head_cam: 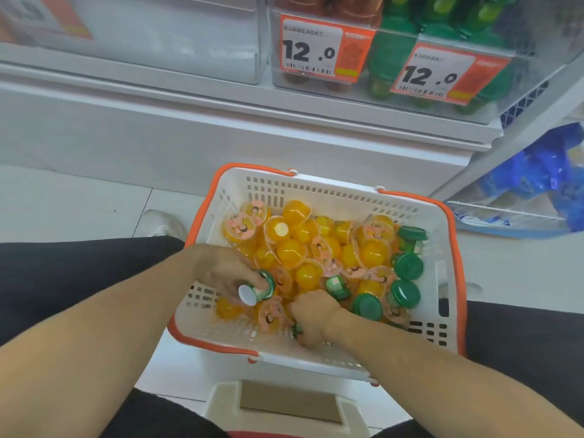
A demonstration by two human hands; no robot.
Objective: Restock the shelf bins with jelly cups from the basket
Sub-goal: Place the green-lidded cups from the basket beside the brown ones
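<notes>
Green-lidded cup [256,288] pinched in my left hand [221,273], near basket's [455,248] left wall, for the shelf bin. Right hand [311,317] curled round another green cup at near edge. Orange cups [290,252] fill basket's middle.

Two orange price tags on the clear shelf bins each read "12.0": the left tag [322,49] and the right tag [442,74]. Their smaller print is unreadable.
</notes>
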